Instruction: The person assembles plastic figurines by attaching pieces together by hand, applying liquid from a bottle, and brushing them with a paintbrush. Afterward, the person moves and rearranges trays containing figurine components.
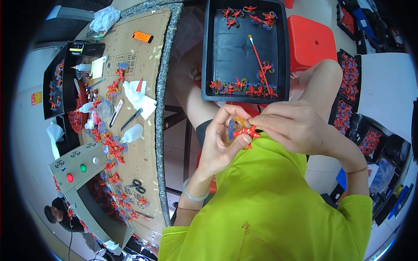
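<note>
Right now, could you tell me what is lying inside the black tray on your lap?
Inside the black tray lie small red figures in a row along the near edge, more at the far edge, and a red-handled paintbrush. The tray's nearest rim is partly covered by the right hand.

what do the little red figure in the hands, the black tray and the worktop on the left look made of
Small red figure: looks like moulded plastic, glossy, uniform red, pinched by the left hand and right hand.
Black rectangular tray: probably plastic with a smooth, slightly shiny floor and raised rim.
Brown worktop sheet: seems to be cardboard, matte and flat.
</note>
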`<state>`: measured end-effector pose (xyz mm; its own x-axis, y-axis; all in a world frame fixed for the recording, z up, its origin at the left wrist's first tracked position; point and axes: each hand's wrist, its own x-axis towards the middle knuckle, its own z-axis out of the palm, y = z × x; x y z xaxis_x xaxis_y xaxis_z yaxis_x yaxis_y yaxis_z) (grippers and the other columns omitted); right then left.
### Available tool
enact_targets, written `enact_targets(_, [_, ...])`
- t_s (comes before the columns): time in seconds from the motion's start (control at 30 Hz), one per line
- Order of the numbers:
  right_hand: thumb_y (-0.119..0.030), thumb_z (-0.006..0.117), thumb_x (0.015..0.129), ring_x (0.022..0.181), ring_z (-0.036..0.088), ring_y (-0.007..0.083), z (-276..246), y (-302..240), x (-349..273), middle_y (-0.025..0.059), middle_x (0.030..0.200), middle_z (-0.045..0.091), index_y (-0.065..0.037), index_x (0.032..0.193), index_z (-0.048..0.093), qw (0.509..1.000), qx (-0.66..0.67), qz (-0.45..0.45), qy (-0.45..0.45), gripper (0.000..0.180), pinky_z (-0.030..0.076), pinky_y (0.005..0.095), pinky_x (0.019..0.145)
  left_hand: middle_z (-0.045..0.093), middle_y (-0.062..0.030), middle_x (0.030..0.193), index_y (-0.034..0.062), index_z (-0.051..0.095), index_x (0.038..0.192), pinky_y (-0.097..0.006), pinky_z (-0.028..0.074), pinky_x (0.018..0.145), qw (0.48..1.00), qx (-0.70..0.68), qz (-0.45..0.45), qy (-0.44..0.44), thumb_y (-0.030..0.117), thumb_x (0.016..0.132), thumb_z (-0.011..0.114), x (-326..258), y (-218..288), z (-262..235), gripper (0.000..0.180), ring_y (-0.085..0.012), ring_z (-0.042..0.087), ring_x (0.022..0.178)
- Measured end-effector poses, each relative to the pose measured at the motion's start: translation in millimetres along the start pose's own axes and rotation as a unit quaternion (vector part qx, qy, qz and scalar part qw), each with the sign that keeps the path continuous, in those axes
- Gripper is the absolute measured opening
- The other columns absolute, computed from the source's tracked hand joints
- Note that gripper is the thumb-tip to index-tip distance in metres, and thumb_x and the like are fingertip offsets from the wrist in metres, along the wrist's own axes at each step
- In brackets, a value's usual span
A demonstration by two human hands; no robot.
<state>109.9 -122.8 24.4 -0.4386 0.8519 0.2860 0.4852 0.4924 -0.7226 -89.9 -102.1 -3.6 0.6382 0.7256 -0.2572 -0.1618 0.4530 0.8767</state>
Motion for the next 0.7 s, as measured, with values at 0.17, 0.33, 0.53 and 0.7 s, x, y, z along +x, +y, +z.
enact_targets(0.17, [0.003, 0.061, 0.070, 0.067, 0.060, 0.0229, -0.6, 3.9, 0.8, 0.0090, 0.076, 0.058, 0.000, 0.095, 0.063, 0.999, 0.002, 0.031, 0.019, 0.025, 0.048, 0.0314, 0.057, 0.054, -0.0037, 0.096, -0.0008, 0.046, 0.114, -0.020, 0.044, 0.077, 0.998, 0.021, 0.051, 0.032, 0.005, 0.083, 0.066, 5.1, -3.1, 7.6, 0.037, -0.0067, 0.052, 0.086])
enact_targets(0.33, [0.005, 0.061, 0.078, 0.072, 0.061, 0.0165, 6.8, 10.4, -4.5, 0.0101, 0.081, 0.060, 0.002, 0.105, 0.062, 0.964, 0.150, 0.161, 0.152, 0.027, 0.048, 0.0248, 0.063, 0.054, -0.0052, 0.102, -0.0019, 0.046, 0.115, -0.023, 0.043, 0.085, 0.992, 0.011, 0.077, 0.097, 0.004, 0.083, 0.065, 7.9, -12.7, 9.2, 0.037, -0.0097, 0.053, 0.092])
enact_targets(0.53, [0.002, 0.067, 0.078, 0.076, 0.057, 0.0092, 37.8, 5.9, -16.4, 0.0073, 0.094, 0.060, 0.005, 0.101, 0.062, 0.891, 0.312, 0.246, 0.220, 0.024, 0.046, 0.0211, 0.068, 0.056, -0.0074, 0.096, 0.0004, 0.040, 0.114, -0.019, 0.049, 0.067, 0.979, 0.000, 0.127, 0.157, -0.004, 0.083, 0.059, 16.8, -19.9, 24.6, 0.036, -0.0084, 0.058, 0.081])
enact_targets(0.7, [-0.001, 0.070, 0.076, 0.077, 0.054, 0.0072, 55.9, 10.2, -22.9, 0.0054, 0.096, 0.057, 0.004, 0.101, 0.062, 0.886, 0.298, 0.247, 0.256, 0.027, 0.044, 0.0192, 0.070, 0.048, -0.0086, 0.103, 0.0018, 0.031, 0.116, -0.021, 0.045, 0.077, 0.981, -0.011, 0.082, 0.175, -0.012, 0.082, 0.051, 18.5, -22.6, 33.7, 0.041, -0.0094, 0.053, 0.090])
